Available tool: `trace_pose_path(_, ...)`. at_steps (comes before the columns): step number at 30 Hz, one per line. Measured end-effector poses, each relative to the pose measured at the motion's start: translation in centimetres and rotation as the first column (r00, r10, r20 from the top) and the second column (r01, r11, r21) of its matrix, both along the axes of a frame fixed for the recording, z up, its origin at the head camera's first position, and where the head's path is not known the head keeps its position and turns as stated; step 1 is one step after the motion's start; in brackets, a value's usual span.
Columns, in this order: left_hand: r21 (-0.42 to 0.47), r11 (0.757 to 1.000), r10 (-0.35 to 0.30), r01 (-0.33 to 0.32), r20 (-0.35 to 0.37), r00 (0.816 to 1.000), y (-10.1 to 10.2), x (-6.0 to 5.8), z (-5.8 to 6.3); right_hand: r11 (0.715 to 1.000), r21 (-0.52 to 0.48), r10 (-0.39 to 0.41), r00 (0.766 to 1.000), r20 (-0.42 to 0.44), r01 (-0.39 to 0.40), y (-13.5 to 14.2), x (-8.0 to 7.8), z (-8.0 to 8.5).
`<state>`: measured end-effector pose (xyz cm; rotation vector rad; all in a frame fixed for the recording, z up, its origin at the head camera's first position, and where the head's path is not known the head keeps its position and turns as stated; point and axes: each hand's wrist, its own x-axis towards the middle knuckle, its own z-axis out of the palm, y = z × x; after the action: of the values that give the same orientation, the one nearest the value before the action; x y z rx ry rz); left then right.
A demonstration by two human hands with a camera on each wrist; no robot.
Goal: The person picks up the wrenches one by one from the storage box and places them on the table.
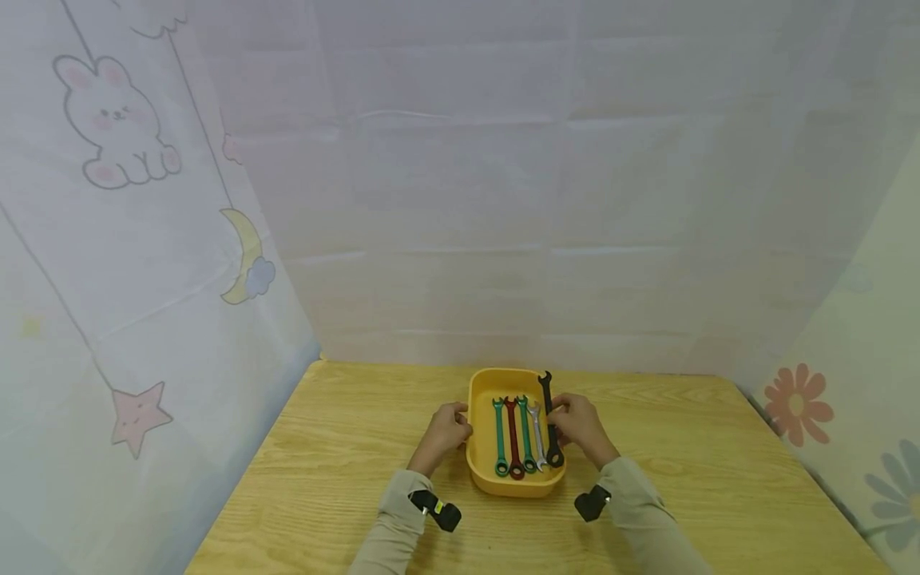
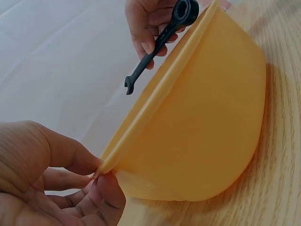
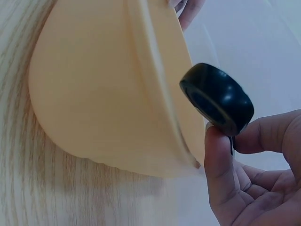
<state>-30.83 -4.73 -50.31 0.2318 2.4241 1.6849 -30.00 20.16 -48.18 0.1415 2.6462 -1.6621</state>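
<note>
A yellow plastic tub (image 1: 483, 383) stands on the wooden table, with several wrenches lying side by side in it. From left to right they are a green wrench (image 1: 499, 435), a red wrench (image 1: 513, 439), another green wrench (image 1: 526, 435) and a silver wrench (image 1: 537, 435). My left hand (image 1: 446, 435) pinches the tub's left rim between thumb and fingers, seen close in the left wrist view. Over the right rim, my right hand (image 1: 578, 427) holds a black wrench (image 2: 162, 40) by its shaft, the ring end (image 3: 218, 96) nearest me and the open end pointing away.
The wooden table (image 1: 323, 479) spreads around the tub. Pale sheets hang behind and at both sides, the left one printed with a rabbit (image 1: 115, 124) and a star (image 1: 140, 415). Black wrist devices (image 1: 437, 509) sit over both sleeves.
</note>
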Motion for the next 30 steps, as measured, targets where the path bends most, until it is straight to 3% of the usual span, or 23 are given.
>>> trace_pose_path(30,0.003,1.0,0.004,-0.004,0.004,1.0,0.3,0.1,0.1,0.999,0.053,-0.006,1.0,-0.006,0.006,2.3,0.1,0.5)
